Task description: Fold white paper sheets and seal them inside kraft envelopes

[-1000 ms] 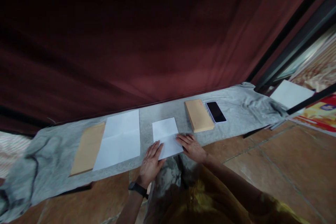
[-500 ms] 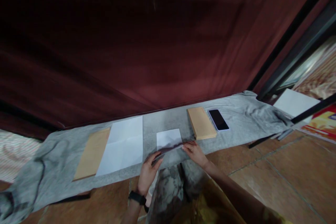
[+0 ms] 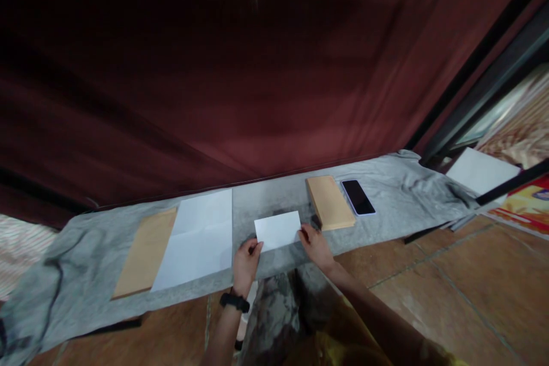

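Observation:
A folded white sheet of paper (image 3: pixel 278 231) is held out flat between my two hands, over the middle of the grey cloth. My left hand (image 3: pixel 247 263) pinches its lower left corner between thumb and fingers. On the opposite side, my right hand (image 3: pixel 315 243) grips the right edge near the bottom. To the left lies a stack of larger white paper (image 3: pixel 199 240), creased across the middle. It partly overlaps or adjoins a brown envelope stack (image 3: pixel 146 251). Close beyond my right hand is a pile of smaller brown envelopes (image 3: pixel 331 203).
A phone (image 3: pixel 358 197) with a dark screen lies right of the small envelopes. The grey cloth (image 3: pixel 403 194) covers a long narrow bench. Behind it hangs a dark red curtain (image 3: pixel 266 97). A white box-like object (image 3: pixel 482 170) and a red-yellow package (image 3: pixel 525 206) are at the far right.
The paper's near part, raised edge-on before, is now folded over so a smaller flat rectangle shows. My left hand has shifted slightly up the cloth along with its corner.

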{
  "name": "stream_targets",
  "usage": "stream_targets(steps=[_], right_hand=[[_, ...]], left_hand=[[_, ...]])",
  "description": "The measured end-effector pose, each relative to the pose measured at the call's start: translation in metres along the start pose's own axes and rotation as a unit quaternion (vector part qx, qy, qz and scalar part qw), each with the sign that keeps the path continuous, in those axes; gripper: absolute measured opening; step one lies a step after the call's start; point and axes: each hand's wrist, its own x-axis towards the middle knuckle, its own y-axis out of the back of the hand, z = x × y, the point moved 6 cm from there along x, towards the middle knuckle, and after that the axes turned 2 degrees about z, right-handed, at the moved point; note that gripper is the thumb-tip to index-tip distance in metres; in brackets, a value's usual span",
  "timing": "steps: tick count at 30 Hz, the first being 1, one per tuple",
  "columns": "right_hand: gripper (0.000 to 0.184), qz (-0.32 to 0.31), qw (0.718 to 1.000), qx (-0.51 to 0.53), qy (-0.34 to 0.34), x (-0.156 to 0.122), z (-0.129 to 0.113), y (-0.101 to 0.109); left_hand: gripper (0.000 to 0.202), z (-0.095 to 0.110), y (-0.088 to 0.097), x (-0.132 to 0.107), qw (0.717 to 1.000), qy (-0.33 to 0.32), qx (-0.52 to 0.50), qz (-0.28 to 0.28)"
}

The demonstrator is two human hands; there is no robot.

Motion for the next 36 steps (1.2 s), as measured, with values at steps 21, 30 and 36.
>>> stream_targets(steps=[21, 30, 36], right_hand=[[0.037, -0.049, 0.981, -0.174, -0.065, 0.004, -0.015, -0.005], [0.045, -0.087, 0.971, -0.215, -0.054, 0.007, -0.025, -0.001], [0.043, -0.097, 0.968, -0.225, -0.057, 0.009, -0.024, -0.002]], left_hand=[[0.035, 0.008, -0.007, 0.006, 0.991, 0.069, 0.111, -0.03], [0.028, 0.01, -0.008, 0.009, 0.984, 0.084, 0.149, -0.046], [0.028, 0.013, -0.008, 0.008, 0.983, 0.088, 0.153, -0.043]])
